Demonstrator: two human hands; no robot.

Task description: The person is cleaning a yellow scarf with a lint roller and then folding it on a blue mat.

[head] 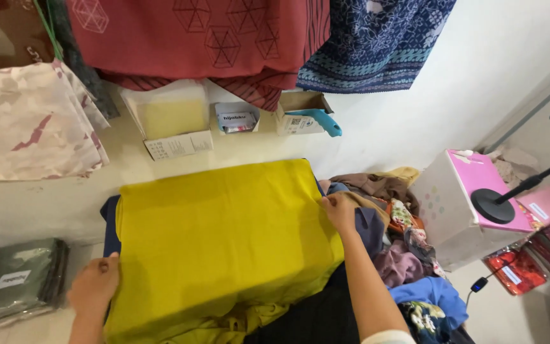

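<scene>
Yellow cloth (224, 236) spread flat between hands, long axis running hand to hand; left hand (94, 286) pinches its near-left edge; right hand (340, 210) pinches the right edge.

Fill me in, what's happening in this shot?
A person has a mustard-yellow cloth spread flat over a dark blue piece on a work surface. The left hand pinches the cloth's left edge and the right hand pinches its right edge. A heap of mixed clothes lies to the right, beside a pink and white box. Printed fabrics hang on the wall above, and bagged folded cloth sits at far left.
</scene>
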